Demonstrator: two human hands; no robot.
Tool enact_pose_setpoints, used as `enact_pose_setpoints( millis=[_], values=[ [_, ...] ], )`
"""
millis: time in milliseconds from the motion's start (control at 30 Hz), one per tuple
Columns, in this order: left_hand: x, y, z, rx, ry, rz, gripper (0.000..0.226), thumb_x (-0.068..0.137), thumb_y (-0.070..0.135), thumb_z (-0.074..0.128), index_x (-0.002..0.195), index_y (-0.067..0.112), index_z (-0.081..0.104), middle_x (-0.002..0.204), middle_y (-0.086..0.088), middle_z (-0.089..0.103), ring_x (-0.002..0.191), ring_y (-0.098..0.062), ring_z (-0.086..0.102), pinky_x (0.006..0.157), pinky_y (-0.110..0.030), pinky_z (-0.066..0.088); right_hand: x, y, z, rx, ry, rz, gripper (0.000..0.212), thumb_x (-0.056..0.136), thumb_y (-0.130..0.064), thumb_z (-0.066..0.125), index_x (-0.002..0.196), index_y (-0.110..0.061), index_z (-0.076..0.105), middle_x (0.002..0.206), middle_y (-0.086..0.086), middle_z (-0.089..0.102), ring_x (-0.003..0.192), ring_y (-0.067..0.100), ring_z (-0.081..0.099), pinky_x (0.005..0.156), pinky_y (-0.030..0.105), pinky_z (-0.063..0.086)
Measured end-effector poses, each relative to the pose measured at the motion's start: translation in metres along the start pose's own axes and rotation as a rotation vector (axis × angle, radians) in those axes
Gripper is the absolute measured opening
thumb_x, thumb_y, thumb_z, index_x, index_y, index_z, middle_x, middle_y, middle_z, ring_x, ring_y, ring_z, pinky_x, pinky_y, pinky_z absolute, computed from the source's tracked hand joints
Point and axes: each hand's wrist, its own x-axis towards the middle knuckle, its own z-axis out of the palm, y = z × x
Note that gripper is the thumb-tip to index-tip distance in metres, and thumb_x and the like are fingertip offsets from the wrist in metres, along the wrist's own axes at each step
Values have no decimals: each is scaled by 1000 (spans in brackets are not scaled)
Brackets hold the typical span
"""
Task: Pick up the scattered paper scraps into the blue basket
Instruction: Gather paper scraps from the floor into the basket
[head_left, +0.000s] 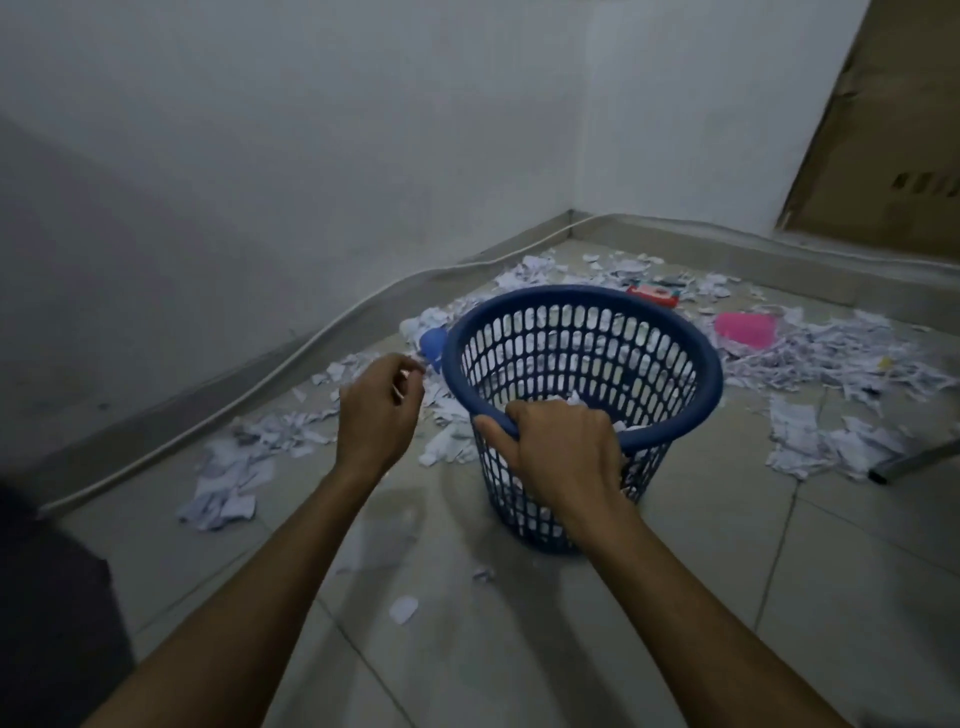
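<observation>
A blue perforated basket stands tilted on the tiled floor, with white paper scraps inside it. My right hand grips its near rim, fingers curled over the edge. My left hand hovers left of the basket with loosely curled fingers, and I cannot tell whether it holds a small scrap. White paper scraps lie strewn across the floor behind and on both sides of the basket, with a pile near the left wall and single bits close to me.
A pink piece, a red packet and a blue round piece lie among the scraps. A cable runs along the skirting of the corner walls. A dark metal leg enters at the right. A brown panel stands at the back right.
</observation>
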Motion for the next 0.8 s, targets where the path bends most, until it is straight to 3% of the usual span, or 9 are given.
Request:
enact_pose_setpoints(
  millis=[167, 233, 300, 433, 500, 600, 667, 733, 800],
  values=[
    [-106, -55, -2, -10, -163, -186, 6, 94, 34, 55, 89, 31, 57, 75, 10, 60, 69, -3, 57, 62, -33, 51, -2, -16, 0, -48, -32, 7, 53, 98, -69, 24, 76, -27, 48, 54, -7, 34, 45, 10, 28, 48, 27, 18],
    [-149, -72, 8, -44, -231, -245, 6, 94, 35, 59, 99, 31, 60, 85, 13, 63, 80, -1, 60, 72, -33, 53, -2, -17, 2, -44, -31, 29, 53, 98, -69, 25, 74, -27, 49, 52, -7, 33, 45, 10, 28, 52, 27, 26],
    [-188, -81, 21, -70, -299, -298, 25, 94, 39, 61, 118, 30, 59, 110, 14, 63, 101, -4, 60, 87, -30, 51, -4, -16, 2, -49, -19, 47, 55, 98, -69, 26, 74, -27, 51, 51, -8, 33, 46, 11, 34, 54, 27, 32],
    [-234, -89, 45, 5, -530, -266, 71, 93, 61, 50, 153, 30, 28, 153, 17, 28, 142, -5, 27, 119, -29, 24, -4, -14, 3, -75, 3, 52, 56, 98, -69, 27, 71, -27, 51, 50, -9, 32, 48, 13, 39, 51, 26, 26],
    [-241, -88, 58, 59, -592, -206, 80, 93, 67, 42, 157, 31, 9, 158, 18, 9, 148, -5, 6, 122, -26, 3, -4, -11, 4, -77, 20, 47, 55, 98, -69, 29, 71, -27, 50, 50, -9, 32, 48, 13, 40, 52, 26, 25],
    [-240, -83, 82, 144, -601, -92, 84, 92, 73, 33, 156, 30, -1, 164, 8, 1, 151, -12, -2, 120, -28, -7, -4, -7, 6, -65, 50, 45, 53, 98, -69, 32, 69, -27, 48, 49, -10, 30, 46, 13, 40, 51, 24, 26],
    [-235, -78, 98, 177, -614, -46, 83, 92, 74, 30, 157, 28, 4, 164, 4, 8, 152, -16, 3, 122, -31, -3, -4, -5, 8, -52, 65, 50, 54, 98, -69, 32, 67, -27, 47, 48, -11, 29, 45, 10, 39, 49, 23, 23],
    [-231, -74, 113, 179, -565, -21, 76, 93, 71, 33, 154, 26, 28, 158, 1, 32, 147, -23, 25, 122, -39, 15, -6, -3, 8, -30, 97, 50, 53, 97, -68, 35, 65, -27, 46, 47, -11, 30, 43, 8, 36, 48, 22, 21],
    [-229, -72, 126, 187, -469, -2, 55, 94, 65, 40, 135, 30, 53, 130, 2, 54, 122, -22, 48, 102, -38, 37, -7, 3, 10, -30, 125, 44, 53, 97, -68, 38, 64, -27, 45, 48, -10, 35, 42, 10, 37, 48, 22, 20]
  ],
)
